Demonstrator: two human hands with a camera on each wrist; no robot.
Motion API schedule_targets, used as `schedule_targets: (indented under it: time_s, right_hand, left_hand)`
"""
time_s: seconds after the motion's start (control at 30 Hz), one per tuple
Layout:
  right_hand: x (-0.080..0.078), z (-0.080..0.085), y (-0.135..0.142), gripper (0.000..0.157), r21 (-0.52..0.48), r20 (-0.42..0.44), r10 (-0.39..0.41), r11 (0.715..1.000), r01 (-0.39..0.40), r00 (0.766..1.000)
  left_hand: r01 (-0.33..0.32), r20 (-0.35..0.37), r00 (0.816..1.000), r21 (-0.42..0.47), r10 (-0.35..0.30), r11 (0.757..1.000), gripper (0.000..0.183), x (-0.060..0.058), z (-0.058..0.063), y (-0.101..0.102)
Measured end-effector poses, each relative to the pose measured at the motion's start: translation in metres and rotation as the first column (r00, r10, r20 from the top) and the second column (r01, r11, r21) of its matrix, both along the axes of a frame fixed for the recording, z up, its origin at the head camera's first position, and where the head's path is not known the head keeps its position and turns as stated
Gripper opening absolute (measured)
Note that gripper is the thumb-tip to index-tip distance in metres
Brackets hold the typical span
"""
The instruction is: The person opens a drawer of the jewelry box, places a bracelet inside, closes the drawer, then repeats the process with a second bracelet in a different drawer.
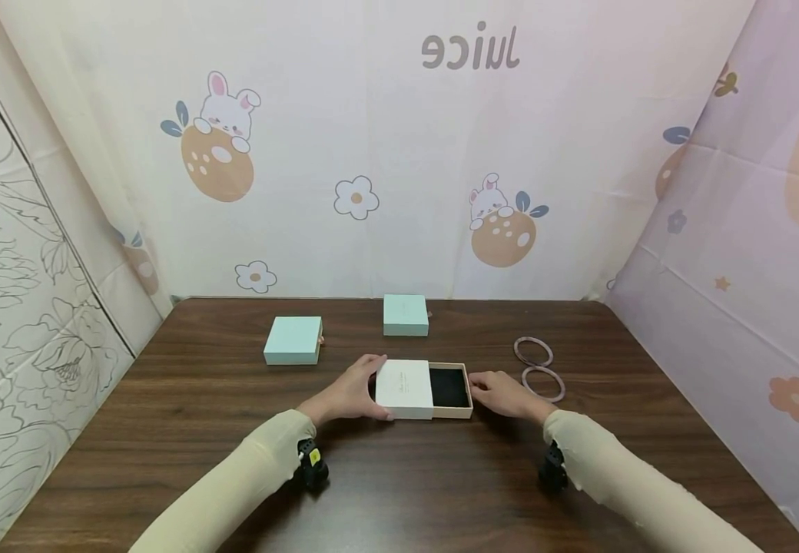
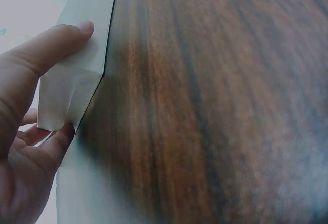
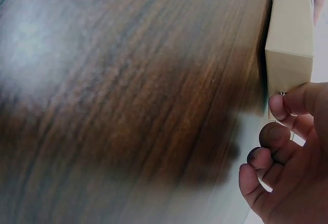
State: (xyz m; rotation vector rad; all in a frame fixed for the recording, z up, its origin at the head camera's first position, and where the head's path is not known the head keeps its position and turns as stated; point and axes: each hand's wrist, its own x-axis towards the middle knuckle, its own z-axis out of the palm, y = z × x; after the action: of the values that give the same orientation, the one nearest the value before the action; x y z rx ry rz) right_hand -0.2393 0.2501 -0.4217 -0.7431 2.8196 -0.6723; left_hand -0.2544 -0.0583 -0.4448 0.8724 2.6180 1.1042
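Table (image 1: 427,476) with white box sleeve (image 1: 404,389) sitting around the middle, drawer (image 1: 452,412) partly out. Clasped round the left end by left hand (image 1: 351,393), probably to stop any scooting. Pinched by right hand (image 1: 506,394), likely for a straight tug: tiny pull (image 3: 282,94) on drawer's end.

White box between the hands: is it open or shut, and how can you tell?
Partly open: its tan drawer sticks out of the white cover towards the right hand, showing a black interior.

Mirrored "Juice" (image 1: 480,52) stands on the back curtain (image 1: 413,138)
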Motion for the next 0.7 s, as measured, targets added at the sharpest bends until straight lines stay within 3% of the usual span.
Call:
schedule_targets:
  time_s: [0.7]
  right_hand:
    - [-0.0015,-0.0003,0.0059,0.017,-0.006,0.006,0.003,1.0,-0.003,1.0]
  left_hand:
    - [-0.002,0.006,1.0,0.005,0.002,1.0,0.107,0.0013,0.0019,0.0007]
